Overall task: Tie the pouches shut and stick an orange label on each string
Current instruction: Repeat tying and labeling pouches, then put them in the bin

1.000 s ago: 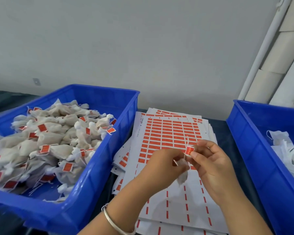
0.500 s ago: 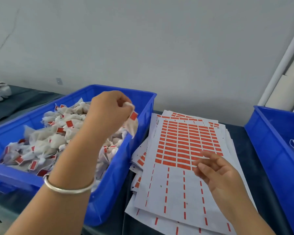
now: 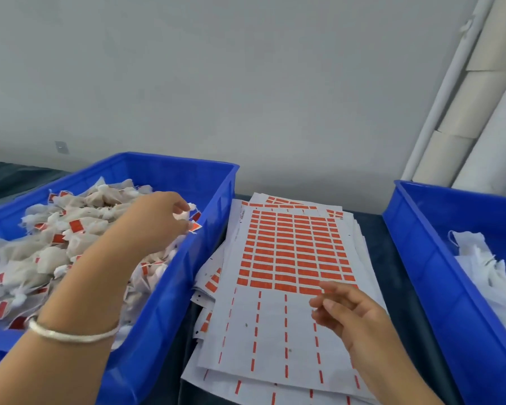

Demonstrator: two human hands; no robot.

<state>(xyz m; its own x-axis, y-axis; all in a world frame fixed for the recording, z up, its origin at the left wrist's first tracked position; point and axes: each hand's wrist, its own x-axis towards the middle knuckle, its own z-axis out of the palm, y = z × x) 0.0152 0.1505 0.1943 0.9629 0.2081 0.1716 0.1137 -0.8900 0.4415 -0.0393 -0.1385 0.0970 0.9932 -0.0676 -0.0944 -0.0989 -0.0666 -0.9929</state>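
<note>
My left hand (image 3: 155, 222) reaches into the left blue bin (image 3: 170, 290) and pinches the top of a tied white pouch (image 3: 184, 214) near the bin's right wall. An orange label (image 3: 195, 227) sticks out just below its fingers. The pouch's body is hidden behind the hand. A pile of tied, labelled pouches (image 3: 56, 247) fills the bin. My right hand (image 3: 354, 315) hovers over the sheet of orange labels (image 3: 292, 252), fingers loosely curled and holding nothing.
Several more label sheets (image 3: 214, 285) lie stacked under the top one on a dark table. A second blue bin (image 3: 421, 258) at the right holds white pouches (image 3: 479, 258) without labels. Pale rolls and a white pipe (image 3: 438, 92) lean against the wall behind it.
My left hand carried the labelled pouch from in front of me leftward and down into the left bin. My right hand let go and stayed over the label sheet.
</note>
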